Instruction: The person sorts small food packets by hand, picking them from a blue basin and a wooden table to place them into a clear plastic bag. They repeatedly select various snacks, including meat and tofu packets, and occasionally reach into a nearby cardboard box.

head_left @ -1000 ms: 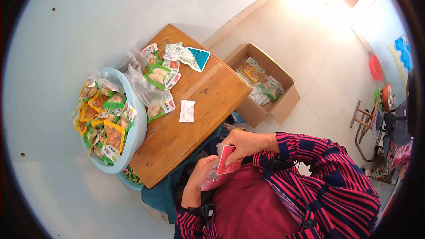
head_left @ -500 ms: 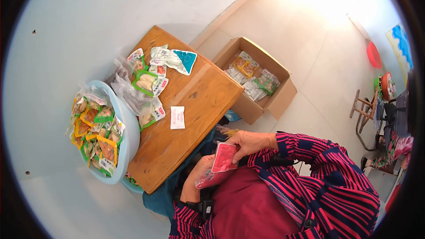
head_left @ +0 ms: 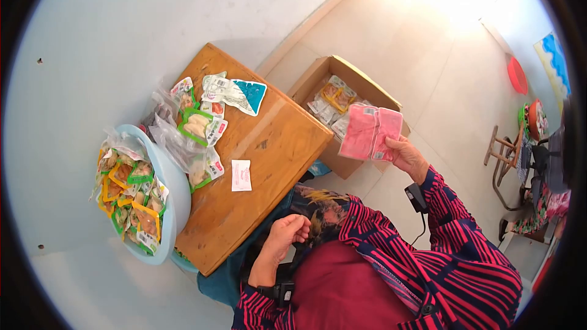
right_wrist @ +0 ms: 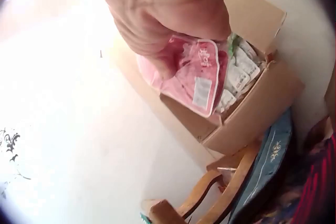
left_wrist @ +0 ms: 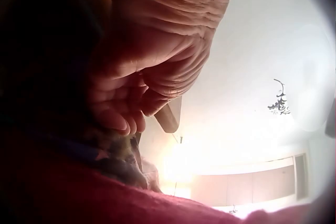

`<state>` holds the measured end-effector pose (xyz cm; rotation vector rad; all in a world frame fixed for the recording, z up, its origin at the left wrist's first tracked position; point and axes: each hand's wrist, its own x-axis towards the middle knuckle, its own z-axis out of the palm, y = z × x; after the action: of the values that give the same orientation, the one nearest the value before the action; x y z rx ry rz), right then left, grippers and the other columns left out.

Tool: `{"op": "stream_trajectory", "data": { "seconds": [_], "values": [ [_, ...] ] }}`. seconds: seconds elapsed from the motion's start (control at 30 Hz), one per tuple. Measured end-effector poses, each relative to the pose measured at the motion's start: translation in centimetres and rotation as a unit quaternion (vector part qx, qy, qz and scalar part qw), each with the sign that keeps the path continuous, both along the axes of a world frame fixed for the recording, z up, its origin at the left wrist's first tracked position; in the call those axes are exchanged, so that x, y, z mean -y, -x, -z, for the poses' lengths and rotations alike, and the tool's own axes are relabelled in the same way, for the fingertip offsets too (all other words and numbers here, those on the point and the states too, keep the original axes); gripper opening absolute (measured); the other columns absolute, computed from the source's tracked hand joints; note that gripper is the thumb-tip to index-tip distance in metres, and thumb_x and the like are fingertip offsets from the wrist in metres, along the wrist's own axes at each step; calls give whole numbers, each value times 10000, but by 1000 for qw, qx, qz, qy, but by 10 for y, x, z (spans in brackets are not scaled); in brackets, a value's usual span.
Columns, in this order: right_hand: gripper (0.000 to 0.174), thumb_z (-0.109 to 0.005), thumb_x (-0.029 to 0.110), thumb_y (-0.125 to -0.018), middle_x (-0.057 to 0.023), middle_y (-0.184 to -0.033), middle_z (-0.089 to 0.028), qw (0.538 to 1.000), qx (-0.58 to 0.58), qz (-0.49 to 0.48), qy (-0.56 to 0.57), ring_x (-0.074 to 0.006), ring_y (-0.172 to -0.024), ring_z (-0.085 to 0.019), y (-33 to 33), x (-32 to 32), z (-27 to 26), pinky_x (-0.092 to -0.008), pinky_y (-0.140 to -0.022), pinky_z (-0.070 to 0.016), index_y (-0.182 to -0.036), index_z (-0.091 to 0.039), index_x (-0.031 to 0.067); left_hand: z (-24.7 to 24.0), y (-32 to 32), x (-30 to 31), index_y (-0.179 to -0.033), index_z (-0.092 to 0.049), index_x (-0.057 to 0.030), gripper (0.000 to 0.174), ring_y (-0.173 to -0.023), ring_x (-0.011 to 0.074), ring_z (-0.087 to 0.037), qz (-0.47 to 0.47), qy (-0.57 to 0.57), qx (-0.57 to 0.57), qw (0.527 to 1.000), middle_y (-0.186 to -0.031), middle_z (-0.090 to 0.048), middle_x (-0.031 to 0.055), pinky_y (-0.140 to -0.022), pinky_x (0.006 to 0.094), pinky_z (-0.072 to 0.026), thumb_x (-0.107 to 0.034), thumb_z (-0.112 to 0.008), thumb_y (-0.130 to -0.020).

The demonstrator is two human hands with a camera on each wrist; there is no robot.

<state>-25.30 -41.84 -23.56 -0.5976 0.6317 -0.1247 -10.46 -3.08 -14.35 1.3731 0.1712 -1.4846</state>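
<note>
A person's right grip (head_left: 408, 156), arm stretched toward the right of centre in the head view, has its fingers closed on pink packets (head_left: 370, 133), held fanned above an open box (head_left: 361, 79) of snack packs on the floor. The wrist view shows a white label and pale print on one packet, both too blurred to read. The left grip (head_left: 287, 232) is curled into a loose fist and holds nothing, low in the frame beside the desk (head_left: 275, 140), where a white sachet (head_left: 241, 175) lies, its red print unreadable.
</note>
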Motion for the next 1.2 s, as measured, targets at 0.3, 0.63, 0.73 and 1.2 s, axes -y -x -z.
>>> {"op": "stream_trajectory", "data": {
  "seconds": [0.3, 0.63, 0.73, 1.2],
  "values": [
    [296, -574, -7, -967, -124, -1146, -651, 973, -155, 163, -57, -314, -1024, -678, -19, 21, 130, -545, -954, -567, -1260, -539, 17, -8, 12, -26, -982, -680, -53, 232, -760, 104, -614, -57, -49, 25, 997, -857, -653, 11, -693, 235, -495, -266, -596, -1019],
    [278, -655, 173, -977, -107, -1154, -652, 976, -165, 145, 10, -236, -942, -648, -130, 77, 161, -404, -773, -532, -1219, -535, 105, -23, 14, -47, -975, -677, -33, 221, -752, 114, -619, -176, -77, 33, 981, -849, -658, 28, -683, 243, -499, -241, -613, -1007],
    [367, -632, 104, -957, -132, -1175, -644, 945, -221, 231, 69, -271, -931, -661, -125, 70, 175, -412, -828, -540, -1293, -495, 48, -21, 15, -49, -986, -682, -22, 220, -747, 103, -626, -200, -67, 37, 977, -846, -662, 23, -676, 230, -507, -226, -604, -1014],
    [218, -600, 100, -980, -61, -991, -690, 915, -74, 93, 386, -127, -814, -677, -144, -47, -16, -250, -691, -544, -1174, -629, 5, -17, 8, -63, -998, -682, -52, 231, -757, 77, -602, -196, -23, 121, 973, -850, -650, -5, -680, 218, -494, -267, -601, -1024]
  ]
}}
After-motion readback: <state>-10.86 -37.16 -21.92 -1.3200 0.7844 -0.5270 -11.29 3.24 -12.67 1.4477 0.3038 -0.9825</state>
